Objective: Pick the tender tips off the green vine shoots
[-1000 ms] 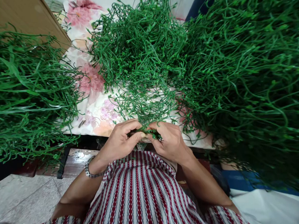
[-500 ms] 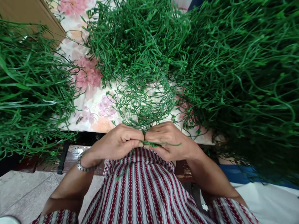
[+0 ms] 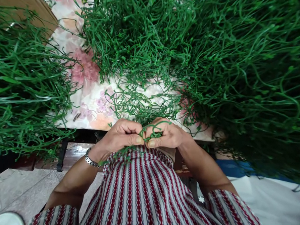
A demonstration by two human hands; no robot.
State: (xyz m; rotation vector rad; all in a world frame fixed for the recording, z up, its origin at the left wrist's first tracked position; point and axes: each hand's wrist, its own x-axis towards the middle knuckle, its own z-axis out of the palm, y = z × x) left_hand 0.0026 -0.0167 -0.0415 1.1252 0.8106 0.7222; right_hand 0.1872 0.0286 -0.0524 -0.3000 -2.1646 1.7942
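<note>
My left hand [image 3: 123,137] and my right hand [image 3: 167,135] meet at the table's near edge, over my lap. Thumbs and fingers of both are pinched on thin green stems [image 3: 154,134], whose curled tips stick out over the right fingers. More sprigs [image 3: 125,155] hang below the left hand across the striped garment [image 3: 136,192]. Just beyond my knuckles, loose curly green stems [image 3: 147,104] lie scattered on the floral tablecloth [image 3: 90,110]. How many stems the fingers grip is hidden. A metal-banded watch [image 3: 91,158] circles my left wrist.
Large heaps of similar stems rise at the left [image 3: 22,85], the far middle [image 3: 139,33] and the right [image 3: 250,71]. A brown cardboard box [image 3: 33,13] stands at the back left. A white round container [image 3: 9,224] sits low at the bottom left.
Both hands have turned so the thumbs face up. The straight stem that pointed right now shows as curled green tips between the fingers. Sprigs now hang below the left hand.
</note>
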